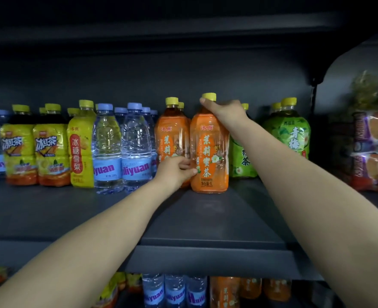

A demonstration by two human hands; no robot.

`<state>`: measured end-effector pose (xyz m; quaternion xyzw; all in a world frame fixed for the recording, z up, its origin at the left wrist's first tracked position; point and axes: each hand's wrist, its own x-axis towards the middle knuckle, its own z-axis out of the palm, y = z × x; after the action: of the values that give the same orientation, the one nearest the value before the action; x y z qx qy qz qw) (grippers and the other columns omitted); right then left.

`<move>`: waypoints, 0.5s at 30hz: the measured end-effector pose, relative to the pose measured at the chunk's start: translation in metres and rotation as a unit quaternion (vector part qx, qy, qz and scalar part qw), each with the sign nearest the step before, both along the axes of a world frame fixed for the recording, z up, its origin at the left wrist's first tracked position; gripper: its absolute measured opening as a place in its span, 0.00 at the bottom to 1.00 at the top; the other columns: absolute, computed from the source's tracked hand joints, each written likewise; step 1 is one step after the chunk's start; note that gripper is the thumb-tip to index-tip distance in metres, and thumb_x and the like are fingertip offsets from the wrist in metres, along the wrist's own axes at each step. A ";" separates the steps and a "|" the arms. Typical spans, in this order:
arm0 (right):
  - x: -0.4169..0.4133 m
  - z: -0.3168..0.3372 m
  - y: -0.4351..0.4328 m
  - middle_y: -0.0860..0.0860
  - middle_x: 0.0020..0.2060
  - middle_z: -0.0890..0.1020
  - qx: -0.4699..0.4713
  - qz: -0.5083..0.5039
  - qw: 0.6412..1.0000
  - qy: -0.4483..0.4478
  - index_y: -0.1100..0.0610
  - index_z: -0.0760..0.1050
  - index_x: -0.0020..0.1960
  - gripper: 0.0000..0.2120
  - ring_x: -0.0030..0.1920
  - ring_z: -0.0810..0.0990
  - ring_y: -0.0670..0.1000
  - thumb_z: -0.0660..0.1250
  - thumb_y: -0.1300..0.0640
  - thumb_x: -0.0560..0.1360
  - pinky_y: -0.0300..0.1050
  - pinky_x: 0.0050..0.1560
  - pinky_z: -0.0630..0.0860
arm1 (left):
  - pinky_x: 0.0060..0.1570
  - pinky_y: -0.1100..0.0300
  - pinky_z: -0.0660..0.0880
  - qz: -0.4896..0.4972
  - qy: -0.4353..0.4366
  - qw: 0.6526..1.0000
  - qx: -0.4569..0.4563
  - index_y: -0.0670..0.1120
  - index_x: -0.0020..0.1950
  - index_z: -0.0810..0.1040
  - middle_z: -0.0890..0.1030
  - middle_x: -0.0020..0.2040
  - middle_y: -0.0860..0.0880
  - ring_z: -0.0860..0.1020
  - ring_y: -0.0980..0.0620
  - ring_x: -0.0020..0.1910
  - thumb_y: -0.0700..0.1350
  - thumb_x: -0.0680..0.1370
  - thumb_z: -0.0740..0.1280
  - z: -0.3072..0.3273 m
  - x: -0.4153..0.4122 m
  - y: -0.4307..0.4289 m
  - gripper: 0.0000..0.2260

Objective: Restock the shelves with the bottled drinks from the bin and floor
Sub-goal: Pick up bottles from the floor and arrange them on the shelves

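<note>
Orange tea bottle (210, 152) upright on the shelf (205, 218): our right hand (224, 113) fingers (209, 103) clasp its neck, our left hand (175, 168) grasps its lower side. We should push it back squarely beside its twin (172, 134), label facing out.

Two hands (175, 171) (224, 112), two front-row orange tea bottles (210, 152) (172, 134)

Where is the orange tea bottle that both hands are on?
In the head view, the orange tea bottle stands on the shelf, centre-right, between a second orange bottle and a green bottle.
</note>
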<state>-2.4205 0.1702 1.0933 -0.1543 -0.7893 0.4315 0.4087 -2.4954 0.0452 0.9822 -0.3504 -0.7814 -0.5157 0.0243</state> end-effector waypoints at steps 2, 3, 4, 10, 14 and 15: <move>0.001 -0.003 0.001 0.55 0.48 0.82 0.006 0.009 1.000 0.001 0.57 0.75 0.47 0.24 0.49 0.82 0.55 0.68 0.36 0.69 0.53 0.56 0.78 | 0.60 0.48 0.75 0.000 -0.005 1.000 0.003 0.39 0.64 0.74 0.80 0.58 0.42 0.78 0.45 0.57 0.41 0.73 0.71 0.000 0.000 0.000 0.21; 0.002 -0.005 0.002 0.55 0.49 0.82 0.008 0.012 1.000 -0.003 0.59 0.75 0.51 0.26 0.49 0.81 0.55 0.68 0.36 0.69 0.52 0.56 0.78 | 0.60 0.48 0.75 0.000 -0.006 1.000 0.004 0.39 0.64 0.74 0.80 0.58 0.42 0.78 0.45 0.57 0.41 0.73 0.71 0.000 0.002 0.000 0.21; 0.004 -0.008 0.003 0.55 0.51 0.82 0.006 0.020 1.000 -0.006 0.60 0.75 0.54 0.28 0.49 0.81 0.54 0.68 0.37 0.69 0.50 0.55 0.78 | 0.60 0.48 0.75 0.001 -0.005 1.000 0.004 0.39 0.64 0.74 0.80 0.58 0.42 0.78 0.45 0.57 0.41 0.73 0.71 0.001 0.003 -0.001 0.21; 0.031 -0.034 0.008 0.55 0.62 0.76 0.022 0.042 0.997 -0.056 0.61 0.65 0.69 0.34 0.58 0.77 0.53 0.71 0.45 0.70 0.44 0.53 0.75 | 0.59 0.48 0.75 0.014 -0.001 1.000 0.000 0.39 0.61 0.76 0.80 0.55 0.43 0.79 0.46 0.55 0.41 0.73 0.72 0.003 0.007 -0.003 0.18; 0.040 -0.048 0.008 0.54 0.63 0.76 0.031 0.044 0.995 -0.084 0.60 0.65 0.70 0.34 0.62 0.76 0.54 0.74 0.53 0.69 0.48 0.57 0.75 | 0.61 0.51 0.75 0.017 -0.014 1.000 -0.016 0.40 0.59 0.78 0.81 0.53 0.46 0.79 0.48 0.55 0.44 0.71 0.74 0.008 0.006 -0.006 0.18; 0.039 -0.051 0.009 0.54 0.63 0.76 0.029 0.042 0.995 -0.081 0.60 0.65 0.70 0.34 0.61 0.76 0.55 0.74 0.54 0.69 0.50 0.58 0.76 | 0.61 0.51 0.75 0.015 -0.016 1.000 -0.020 0.41 0.59 0.78 0.81 0.55 0.47 0.79 0.48 0.55 0.45 0.71 0.74 0.009 0.004 -0.007 0.19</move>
<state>-2.3816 0.1788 1.0427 -0.1434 -0.8380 0.4112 0.3288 -2.4910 0.0384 0.9913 -0.3303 -0.7973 -0.5050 0.0125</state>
